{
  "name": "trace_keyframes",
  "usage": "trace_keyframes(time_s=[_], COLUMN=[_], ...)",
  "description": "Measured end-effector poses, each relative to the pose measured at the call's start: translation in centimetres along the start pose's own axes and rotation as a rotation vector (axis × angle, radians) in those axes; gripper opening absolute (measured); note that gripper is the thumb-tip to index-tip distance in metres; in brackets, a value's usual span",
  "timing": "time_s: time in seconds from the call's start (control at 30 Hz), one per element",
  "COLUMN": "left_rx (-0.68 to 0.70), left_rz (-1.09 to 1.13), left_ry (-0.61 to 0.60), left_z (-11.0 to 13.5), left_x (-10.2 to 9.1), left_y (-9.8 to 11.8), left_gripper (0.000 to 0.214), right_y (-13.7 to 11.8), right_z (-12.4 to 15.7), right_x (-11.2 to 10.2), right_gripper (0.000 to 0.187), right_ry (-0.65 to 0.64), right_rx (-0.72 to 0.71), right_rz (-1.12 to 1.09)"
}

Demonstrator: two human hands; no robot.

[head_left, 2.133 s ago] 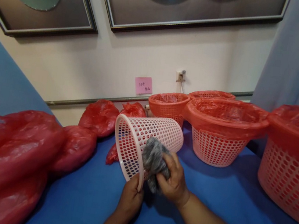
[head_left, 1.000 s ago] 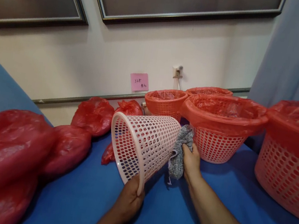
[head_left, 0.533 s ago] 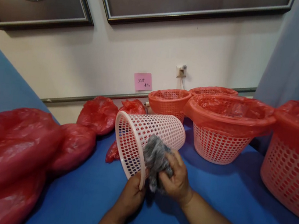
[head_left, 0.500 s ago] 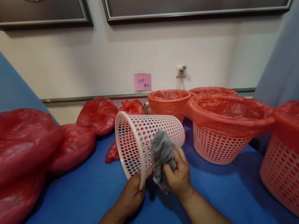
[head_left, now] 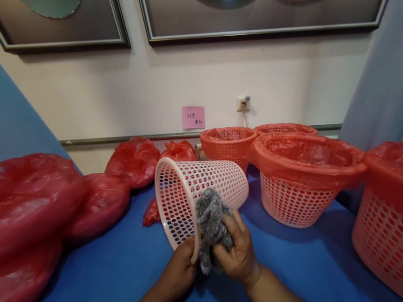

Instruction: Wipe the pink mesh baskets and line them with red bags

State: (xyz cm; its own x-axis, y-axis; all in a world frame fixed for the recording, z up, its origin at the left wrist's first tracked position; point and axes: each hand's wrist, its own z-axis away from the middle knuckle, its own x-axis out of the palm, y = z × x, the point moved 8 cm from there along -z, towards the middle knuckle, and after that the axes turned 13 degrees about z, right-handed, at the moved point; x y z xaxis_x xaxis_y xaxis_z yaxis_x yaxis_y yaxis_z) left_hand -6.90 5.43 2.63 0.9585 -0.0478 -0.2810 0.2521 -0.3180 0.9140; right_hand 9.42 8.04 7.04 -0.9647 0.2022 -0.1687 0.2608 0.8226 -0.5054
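pink basket (head_left: 231, 176): at the center of the frame, a perforated plastic basket tipped onto its side, its round open mouth facing left and its narrower end pointing right; whether it touches the surface below cannot be told.
left hand (head_left: 182, 266): at lower center, fingers gripping the lowest part of the basket's rim, some of them hidden from view.
right hand (head_left: 239, 249): just right of the left hand, fingers closed around a bunched cloth.
gray cloth (head_left: 210, 217): speckled and crumpled, against the outside of the basket near its rim.
tabletop (head_left: 102, 272): blue, filling the lower part of the frame.
red bags (head_left: 8, 214): shiny, puffed-out plastic, heaped from the lower left toward the center.
lined baskets (head_left: 294, 201): a group standing upright at the right, red plastic folded over their rims.
wall (head_left: 181, 78): pale, with a handwritten pink note (head_left: 193, 117) left of a socket (head_left: 243, 104), and framed pictures (head_left: 256, 28) across the top.
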Motion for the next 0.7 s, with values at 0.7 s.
trace_keyframes(time_s=[0.7], left_rx=[0.081], left_rz=[-0.125], left_ry=[-0.041], left_z=[-0.1], left_x=[0.4], left_y=[0.7], left_gripper=[0.048], right_y=[2.1], right_z=[-1.0], right_x=[-0.7], right_gripper=[0.049], right_ry=[0.032], right_rx=[0.12], right_rz=[0.0])
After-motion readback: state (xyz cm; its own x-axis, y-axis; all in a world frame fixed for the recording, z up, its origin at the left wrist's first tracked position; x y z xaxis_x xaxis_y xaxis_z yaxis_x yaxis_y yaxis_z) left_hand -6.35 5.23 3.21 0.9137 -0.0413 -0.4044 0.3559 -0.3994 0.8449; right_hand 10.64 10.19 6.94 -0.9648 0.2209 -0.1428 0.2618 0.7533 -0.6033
